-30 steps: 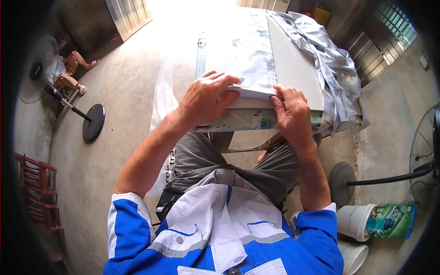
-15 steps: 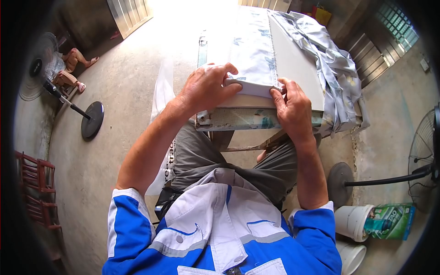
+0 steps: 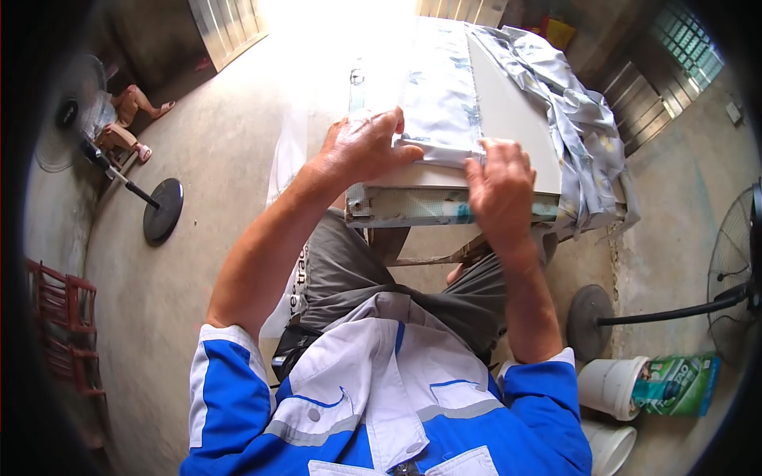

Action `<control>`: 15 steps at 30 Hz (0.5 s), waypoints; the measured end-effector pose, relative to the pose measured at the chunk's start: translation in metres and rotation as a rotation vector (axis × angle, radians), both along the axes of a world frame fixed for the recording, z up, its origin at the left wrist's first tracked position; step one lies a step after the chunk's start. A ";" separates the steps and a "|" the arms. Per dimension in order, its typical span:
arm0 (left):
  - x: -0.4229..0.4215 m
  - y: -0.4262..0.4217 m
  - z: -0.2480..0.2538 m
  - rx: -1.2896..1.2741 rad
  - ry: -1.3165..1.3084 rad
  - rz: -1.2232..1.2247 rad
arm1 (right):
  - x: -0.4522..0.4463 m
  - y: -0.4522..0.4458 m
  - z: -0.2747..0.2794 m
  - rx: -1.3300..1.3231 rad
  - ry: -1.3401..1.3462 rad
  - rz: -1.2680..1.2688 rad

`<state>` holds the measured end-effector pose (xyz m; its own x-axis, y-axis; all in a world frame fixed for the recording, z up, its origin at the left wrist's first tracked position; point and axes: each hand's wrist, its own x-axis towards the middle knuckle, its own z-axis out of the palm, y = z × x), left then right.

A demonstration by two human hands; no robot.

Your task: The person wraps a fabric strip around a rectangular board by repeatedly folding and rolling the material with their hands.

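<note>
A long strip of white fabric [image 3: 440, 103] with a grey-blue leaf print lies along the table, its near end folded over into a flat band. My left hand [image 3: 361, 147] is at the left end of this fold, thumb on top and fingers curled around the edge. At the right corner of the fold is my right hand [image 3: 502, 178], its thumb below the edge and its fingers closed over the corner. The fingertips hide that corner. Both hands rest close to the table's front edge.
The pale tabletop [image 3: 520, 135] carries a heap of printed fabric [image 3: 583, 119] on its right. Standing fans [image 3: 163, 210] are on both sides. White buckets [image 3: 611, 385] lie at lower right, red chairs [image 3: 67, 325] at left. A seated person's legs [image 3: 131, 119] show at upper left.
The folded end has flattened down onto the strip. My right hand has turned over the corner, fingers now lying across it. My left hand has stayed nearly in place.
</note>
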<state>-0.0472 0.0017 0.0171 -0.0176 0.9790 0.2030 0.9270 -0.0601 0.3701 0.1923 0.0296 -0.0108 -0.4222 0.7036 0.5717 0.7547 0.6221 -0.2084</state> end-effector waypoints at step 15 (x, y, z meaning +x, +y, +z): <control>0.006 -0.007 0.005 0.047 0.065 0.004 | 0.010 -0.003 -0.020 0.017 -0.225 0.204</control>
